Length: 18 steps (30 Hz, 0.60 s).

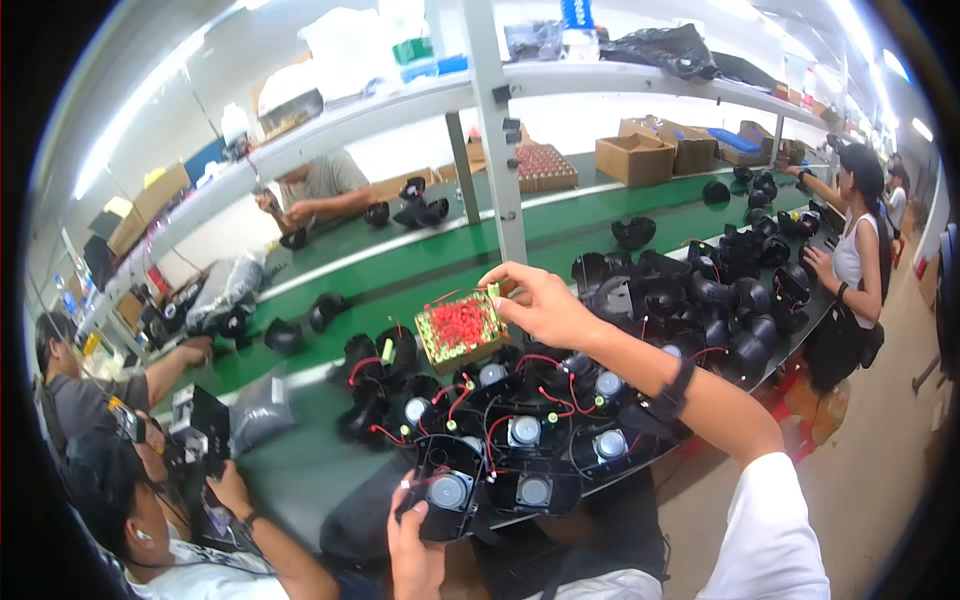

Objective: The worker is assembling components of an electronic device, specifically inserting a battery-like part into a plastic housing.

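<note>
My left hand (412, 545) grips a black plastic speaker housing (446, 490) with a round grey speaker in its middle, held at the near edge of the bench. My right hand (545, 305) reaches out over a small cardboard box (462, 328) packed with light green cylindrical pieces and red wires. Its thumb and index finger pinch one small green piece (493, 290) at the box's far right corner. Between the hands lie several more black housings (523, 431) with grey speakers, red wires and small green pieces on their ends.
A green conveyor belt (400, 290) runs behind, carrying black shells. More black shells (730, 290) are heaped on the right. A metal post (497, 130) holds up a shelf. Co-workers sit at left (150, 510) and stand at right (855, 230). Cardboard boxes (635, 158) stand beyond the belt.
</note>
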{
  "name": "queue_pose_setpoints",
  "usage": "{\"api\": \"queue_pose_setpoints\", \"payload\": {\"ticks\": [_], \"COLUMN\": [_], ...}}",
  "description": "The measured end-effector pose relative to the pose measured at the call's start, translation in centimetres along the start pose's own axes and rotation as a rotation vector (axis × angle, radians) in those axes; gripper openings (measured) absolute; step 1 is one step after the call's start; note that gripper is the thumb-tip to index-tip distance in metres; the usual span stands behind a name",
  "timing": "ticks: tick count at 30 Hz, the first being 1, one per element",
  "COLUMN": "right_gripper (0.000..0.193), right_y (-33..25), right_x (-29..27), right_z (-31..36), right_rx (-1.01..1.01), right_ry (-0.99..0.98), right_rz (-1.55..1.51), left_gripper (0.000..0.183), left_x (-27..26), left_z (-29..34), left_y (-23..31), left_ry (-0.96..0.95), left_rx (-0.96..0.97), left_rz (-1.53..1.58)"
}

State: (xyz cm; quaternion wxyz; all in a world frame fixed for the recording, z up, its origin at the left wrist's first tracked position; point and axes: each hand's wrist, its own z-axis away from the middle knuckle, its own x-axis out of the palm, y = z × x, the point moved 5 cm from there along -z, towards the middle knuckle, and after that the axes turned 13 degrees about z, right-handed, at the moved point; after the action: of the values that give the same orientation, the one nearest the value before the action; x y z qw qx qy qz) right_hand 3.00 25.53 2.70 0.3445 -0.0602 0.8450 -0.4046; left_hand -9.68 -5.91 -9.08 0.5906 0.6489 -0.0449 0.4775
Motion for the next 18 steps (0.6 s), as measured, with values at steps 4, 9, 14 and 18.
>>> {"api": "queue_pose_setpoints", "payload": {"ticks": [4,9,14,18], "right_gripper": [0.025,0.031,0.03,0.03], "right_y": [-6.8,-8.8,-7.1,-6.6], "right_x": [0.0,-0.1,0.2,0.6], "right_z": [7.7,17.7,21.0,20.9], "right_rx": [0.012,-0.052,-0.116,-0.152], "right_ry": [-0.131,0.065,0.289,0.328], "right_rz": [-0.258,-0.253,-0.092,-0.089], "left_gripper": [0.063,0.067,0.068,0.076], "left_x": [0.7,1.8,2.4,3.7], "left_z": [0.8,1.4,1.6,2.5], "left_y": [0.9,-0.9,-2.8,-2.5], "left_ry": [-0.077,-0.099,-0.217,-0.193], "left_rx": [-0.047,-0.075,-0.121,-0.096], "left_rz": [0.018,0.052,-0.1,-0.228]}}
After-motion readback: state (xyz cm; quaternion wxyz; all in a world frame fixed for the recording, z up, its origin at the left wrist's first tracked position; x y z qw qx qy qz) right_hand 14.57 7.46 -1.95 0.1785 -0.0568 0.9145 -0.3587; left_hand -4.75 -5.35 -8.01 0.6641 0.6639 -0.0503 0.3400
